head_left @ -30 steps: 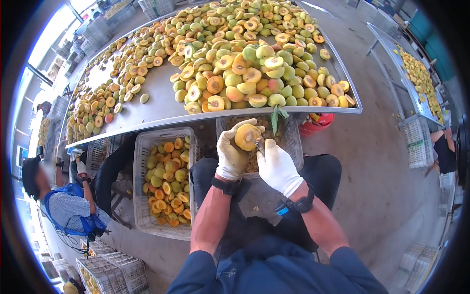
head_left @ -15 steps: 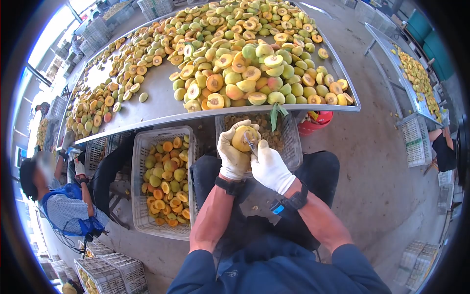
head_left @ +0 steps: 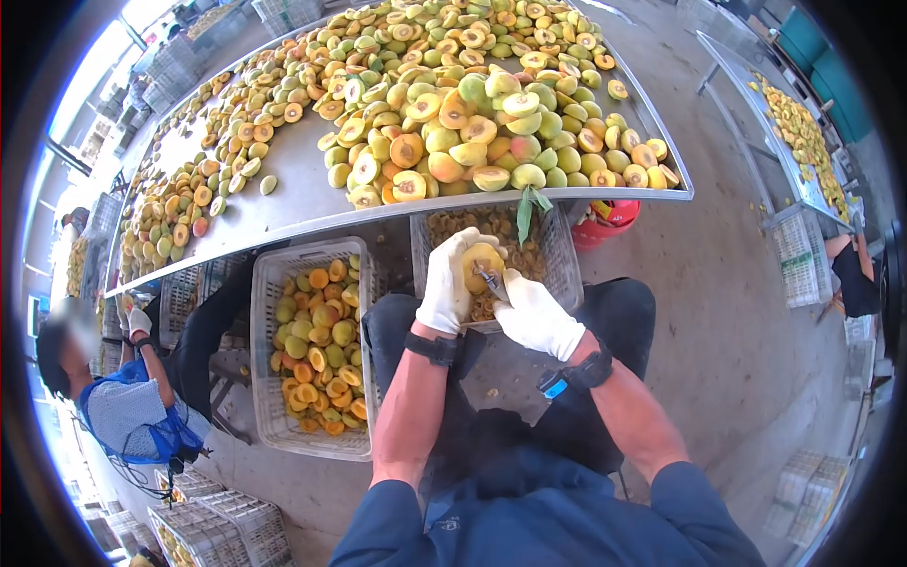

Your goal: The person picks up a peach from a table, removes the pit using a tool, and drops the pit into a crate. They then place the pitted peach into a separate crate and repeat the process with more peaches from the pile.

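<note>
My left hand (head_left: pixel 442 288), in a white glove, is wrapped round a yellow peach half (head_left: pixel 481 257), its cut face turned up toward me. A small metal pitting tool (head_left: pixel 492 282) is gripped in my gloved right hand (head_left: pixel 539 317). Its tip meets the middle of the cut face, where the stone sits; the tool's exact shape is partly hidden by my fingers. Both hands are above a grey crate (head_left: pixel 567 274) with peach stones and scraps in it, between my knees.
A metal table (head_left: pixel 307 184) in front bears a heap of halved peaches (head_left: pixel 453 142). Left of my legs stands a white crate (head_left: pixel 265 378) of peach halves. A red bucket (head_left: pixel 605 227) is under the table's right side. A co-worker (head_left: pixel 142 406) sits at the left.
Both hands have shifted slightly, and the peach half is now tilted so more of its cut face shows. The tool remains at its middle. The co-worker's hands have moved.
</note>
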Demonstrator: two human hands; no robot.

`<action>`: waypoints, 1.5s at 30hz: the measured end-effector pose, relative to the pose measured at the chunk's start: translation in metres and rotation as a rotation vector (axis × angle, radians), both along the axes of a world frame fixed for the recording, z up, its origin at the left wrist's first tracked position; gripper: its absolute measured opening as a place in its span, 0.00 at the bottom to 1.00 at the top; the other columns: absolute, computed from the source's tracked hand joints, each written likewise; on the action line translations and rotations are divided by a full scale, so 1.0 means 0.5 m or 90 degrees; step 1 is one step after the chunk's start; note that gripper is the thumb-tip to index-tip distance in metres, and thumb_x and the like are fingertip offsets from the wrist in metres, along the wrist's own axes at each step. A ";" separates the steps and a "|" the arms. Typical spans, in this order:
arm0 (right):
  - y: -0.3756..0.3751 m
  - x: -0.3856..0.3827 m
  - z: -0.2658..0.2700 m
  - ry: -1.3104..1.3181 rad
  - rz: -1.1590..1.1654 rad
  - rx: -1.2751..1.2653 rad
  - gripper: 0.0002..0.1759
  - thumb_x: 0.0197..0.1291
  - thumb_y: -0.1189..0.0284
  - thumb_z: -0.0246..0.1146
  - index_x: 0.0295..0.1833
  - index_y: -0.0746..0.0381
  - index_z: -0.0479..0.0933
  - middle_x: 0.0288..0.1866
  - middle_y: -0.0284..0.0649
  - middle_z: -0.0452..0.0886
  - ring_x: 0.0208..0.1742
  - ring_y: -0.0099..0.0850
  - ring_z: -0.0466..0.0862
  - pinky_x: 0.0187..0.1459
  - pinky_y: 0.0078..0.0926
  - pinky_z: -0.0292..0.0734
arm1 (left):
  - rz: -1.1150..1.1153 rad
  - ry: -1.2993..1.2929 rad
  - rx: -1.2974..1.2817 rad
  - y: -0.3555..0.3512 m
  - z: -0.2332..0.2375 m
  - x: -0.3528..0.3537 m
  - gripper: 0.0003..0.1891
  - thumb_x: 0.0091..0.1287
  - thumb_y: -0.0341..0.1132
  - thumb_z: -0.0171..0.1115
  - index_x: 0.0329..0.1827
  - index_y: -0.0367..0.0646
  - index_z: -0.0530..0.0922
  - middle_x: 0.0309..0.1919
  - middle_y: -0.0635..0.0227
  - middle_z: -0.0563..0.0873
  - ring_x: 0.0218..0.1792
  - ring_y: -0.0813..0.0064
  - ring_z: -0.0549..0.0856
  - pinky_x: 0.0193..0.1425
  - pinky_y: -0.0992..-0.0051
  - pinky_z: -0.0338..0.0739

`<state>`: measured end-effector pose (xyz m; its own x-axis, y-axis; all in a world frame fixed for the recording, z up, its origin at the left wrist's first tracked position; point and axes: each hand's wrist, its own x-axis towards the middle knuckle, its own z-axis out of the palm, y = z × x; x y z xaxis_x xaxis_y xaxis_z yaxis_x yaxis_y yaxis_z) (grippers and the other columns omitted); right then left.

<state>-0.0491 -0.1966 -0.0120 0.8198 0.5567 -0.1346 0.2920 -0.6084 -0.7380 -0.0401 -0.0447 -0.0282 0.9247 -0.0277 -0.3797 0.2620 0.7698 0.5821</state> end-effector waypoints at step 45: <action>-0.016 0.028 0.025 0.943 -0.007 0.562 0.02 0.69 0.74 0.56 0.41 0.60 0.70 0.22 0.25 0.64 0.14 0.13 0.61 0.11 0.12 0.55 | 0.027 -0.177 0.085 -0.005 0.029 -0.001 0.19 0.72 0.45 0.58 0.54 0.36 0.77 0.42 0.53 0.86 0.39 0.64 0.86 0.43 0.67 0.84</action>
